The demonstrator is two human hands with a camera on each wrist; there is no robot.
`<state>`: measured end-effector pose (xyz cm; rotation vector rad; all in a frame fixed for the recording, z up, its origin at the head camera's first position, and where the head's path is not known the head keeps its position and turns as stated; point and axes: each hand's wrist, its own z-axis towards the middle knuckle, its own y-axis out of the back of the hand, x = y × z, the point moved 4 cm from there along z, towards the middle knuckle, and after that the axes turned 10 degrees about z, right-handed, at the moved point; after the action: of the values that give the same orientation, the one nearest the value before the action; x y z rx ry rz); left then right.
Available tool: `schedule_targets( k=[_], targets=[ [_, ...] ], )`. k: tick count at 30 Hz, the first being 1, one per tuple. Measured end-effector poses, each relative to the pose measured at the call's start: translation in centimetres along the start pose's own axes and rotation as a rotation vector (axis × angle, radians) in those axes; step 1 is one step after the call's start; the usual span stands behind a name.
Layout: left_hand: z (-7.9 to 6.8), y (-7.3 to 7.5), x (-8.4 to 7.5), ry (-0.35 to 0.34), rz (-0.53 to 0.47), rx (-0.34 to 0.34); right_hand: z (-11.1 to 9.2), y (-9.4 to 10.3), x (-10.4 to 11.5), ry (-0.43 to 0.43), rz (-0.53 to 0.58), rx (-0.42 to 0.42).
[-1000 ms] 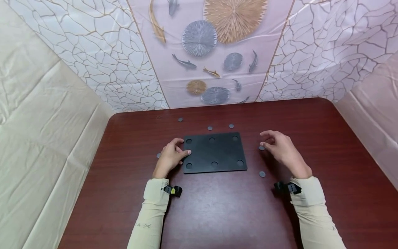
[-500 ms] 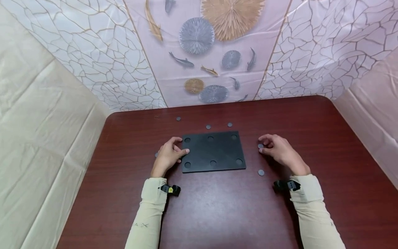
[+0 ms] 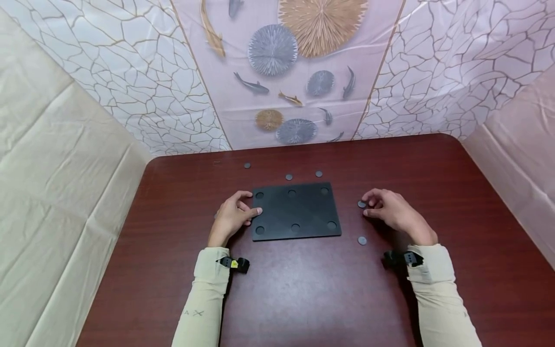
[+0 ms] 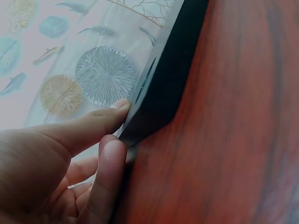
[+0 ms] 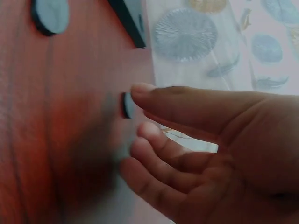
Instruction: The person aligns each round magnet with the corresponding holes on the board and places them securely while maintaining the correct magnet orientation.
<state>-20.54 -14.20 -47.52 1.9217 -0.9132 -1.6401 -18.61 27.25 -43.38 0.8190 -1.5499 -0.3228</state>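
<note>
Now we see 1 black board (image 3: pixel 296 211) lying flat on the red-brown table (image 3: pixel 303 289), with 6 round holes in it, 3 along its far edge and 3 along its near edge. Our left hand (image 3: pixel 232 216) rests at the board's left edge; in the left wrist view the thumb and a fingertip pinch that edge at a corner. Our right hand (image 3: pixel 390 210) sits just right of the board, fingers loosely curled and holding nothing, thumb tip beside 1 small grey disc (image 3: pixel 362 204) on the table; whether it touches we cannot tell. We count 5 discs in plain view: this one, 1 more (image 3: pixel 362 240) nearer us on the board's right, and 3 beyond its far edge (image 3: pixel 288 177).
</note>
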Motion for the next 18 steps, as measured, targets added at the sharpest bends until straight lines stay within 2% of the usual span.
schedule_targets(
  k=[4,7,10,14,18],
  targets=[
    [0.0,0.0,0.1,0.0,-0.01,-0.006,-0.9,0.1,0.6,0.049,0.026,0.121],
    [0.1,0.0,0.1,-0.002,-0.012,-0.006,-1.5,0.0,0.8,0.061,0.056,0.243],
    [0.1,0.1,0.1,-0.003,-0.017,-0.003,-1.9,-0.2,0.9,0.065,0.072,0.325],
    [0.1,0.1,0.1,0.004,-0.028,0.004,-2.1,-0.7,1.0,0.077,0.078,0.398],
    [0.1,0.0,0.1,0.014,-0.044,0.009,-2.2,-1.2,1.2,0.1,0.061,0.422]
  ],
)
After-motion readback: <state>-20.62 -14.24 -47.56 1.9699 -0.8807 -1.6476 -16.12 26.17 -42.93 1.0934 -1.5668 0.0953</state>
